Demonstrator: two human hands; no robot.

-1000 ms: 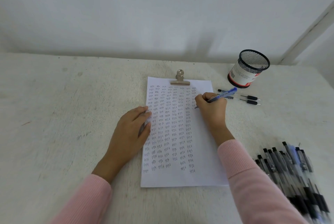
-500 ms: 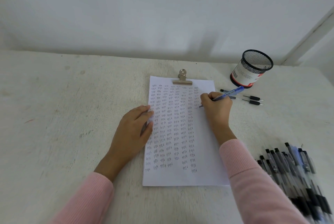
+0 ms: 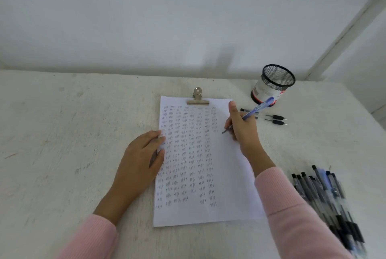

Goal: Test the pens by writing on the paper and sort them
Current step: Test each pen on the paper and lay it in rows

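Note:
A white sheet of paper (image 3: 225,175) lies on the table, held at its top by a metal clip (image 3: 197,98) and covered with columns of small tally marks. My right hand (image 3: 243,128) grips a blue pen (image 3: 253,111), its tip touching the paper near the right edge. My left hand (image 3: 141,161) rests flat on the paper's left edge. Two black pens (image 3: 271,118) lie to the right of the paper, behind my right hand. A pile of several pens (image 3: 325,200) lies at the lower right.
A black mesh pen cup (image 3: 272,84) stands at the back right, near the wall. The rough white table (image 3: 62,133) runs wide to the left. Pink sleeves cover both forearms.
My right hand has moved the blue pen a little down the paper's right column, and its forefinger now sticks up. My left hand has stayed on the paper's edge.

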